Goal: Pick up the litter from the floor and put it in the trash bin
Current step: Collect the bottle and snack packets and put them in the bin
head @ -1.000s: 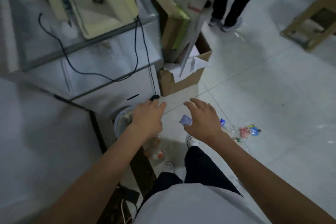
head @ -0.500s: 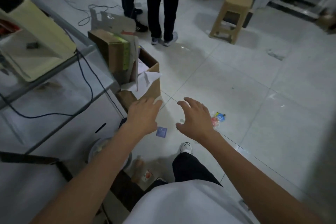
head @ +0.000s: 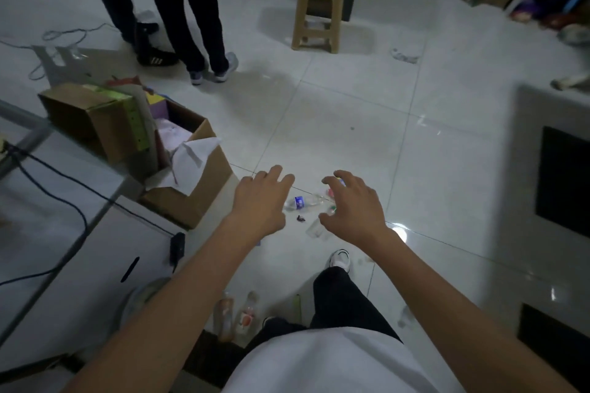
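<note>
Both hands hold nothing. My left hand [head: 261,201] hangs palm down with its fingers straight and slightly fanned, and my right hand [head: 351,204] has its fingers spread wide and hooked, thumb apart from them. They are out in front of me at about the same height above the floor [head: 367,124].

Between the two hands, down on the floor, lies a clear plastic bottle [head: 303,201] on its side. Its long axis runs left to right across my view, the right end a little farther from me, and its blue label sits toward the left end. I cannot tell which end is the neck. Just nearer to me is a small dark scrap [head: 300,218], and beside that a clear cup [head: 314,228] under my right thumb. Bright wrappers [head: 332,192] show past my right fingertips.

The trash bin [head: 140,293] is near my left side, half hidden by my left forearm, with two more bottles [head: 247,316] lying close by my feet. An open cardboard box [head: 198,198] stands left of my left hand. Farther out, a tan stool [head: 322,6] stands beside two people's legs [head: 198,9].
</note>
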`<state>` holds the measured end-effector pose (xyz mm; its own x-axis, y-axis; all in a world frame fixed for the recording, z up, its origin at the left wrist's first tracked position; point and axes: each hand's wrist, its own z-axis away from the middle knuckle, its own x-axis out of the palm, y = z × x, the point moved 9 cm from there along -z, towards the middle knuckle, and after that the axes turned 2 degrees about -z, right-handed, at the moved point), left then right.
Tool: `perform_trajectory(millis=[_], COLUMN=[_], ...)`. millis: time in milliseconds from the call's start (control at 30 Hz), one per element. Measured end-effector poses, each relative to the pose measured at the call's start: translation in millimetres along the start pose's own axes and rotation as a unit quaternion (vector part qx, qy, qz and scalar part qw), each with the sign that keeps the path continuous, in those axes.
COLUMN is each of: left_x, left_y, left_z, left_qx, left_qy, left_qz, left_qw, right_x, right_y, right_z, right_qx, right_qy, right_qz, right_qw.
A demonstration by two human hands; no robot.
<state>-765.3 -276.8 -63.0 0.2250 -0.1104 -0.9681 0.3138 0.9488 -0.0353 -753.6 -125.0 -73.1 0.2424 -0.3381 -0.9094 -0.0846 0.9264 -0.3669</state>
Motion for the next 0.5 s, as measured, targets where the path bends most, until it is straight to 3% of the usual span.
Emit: perform_trajectory(millis=[500], left_x=[-16.0], left_y=[62.6], left_z=[-137.6], left_qx=[0.024], left_qy=[-0.036], left_qz=[-0.005], left_qw=[0.999], right_x=[-48.9], right_y=[153.1], right_z=[-89.6], right_qx=[0.095], right_qy=[-0.011], right_qz=[-0.015], right_qw=[0.995])
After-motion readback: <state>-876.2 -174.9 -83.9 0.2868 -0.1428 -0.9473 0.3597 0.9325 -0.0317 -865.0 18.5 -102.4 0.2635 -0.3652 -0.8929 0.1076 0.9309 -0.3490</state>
